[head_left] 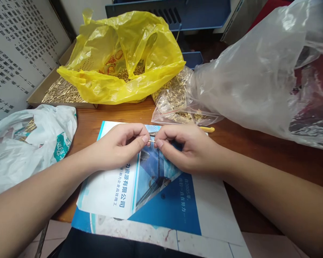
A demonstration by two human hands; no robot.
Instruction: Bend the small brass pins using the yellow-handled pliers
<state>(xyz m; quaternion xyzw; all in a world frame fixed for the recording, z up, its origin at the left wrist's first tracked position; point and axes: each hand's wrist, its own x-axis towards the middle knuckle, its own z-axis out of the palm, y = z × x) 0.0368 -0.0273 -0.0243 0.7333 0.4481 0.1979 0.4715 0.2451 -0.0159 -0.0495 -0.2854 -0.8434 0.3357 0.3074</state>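
Note:
My left hand (121,145) and my right hand (183,147) meet over a blue and white printed sheet (161,200) on the wooden table. Both are closed in a pinch. Between their fingertips is a thin metal pin (151,141), held at each end. Behind the right hand lies a yellow-tipped tool (207,129), partly hidden by the fingers.
A yellow bag (123,57) sits in a cardboard box of small brass pins (61,92) at the back left. A clear bag of brass pins (177,100) lies back centre, with a large crumpled clear plastic bag (258,71) to the right. A white bag (24,143) lies left.

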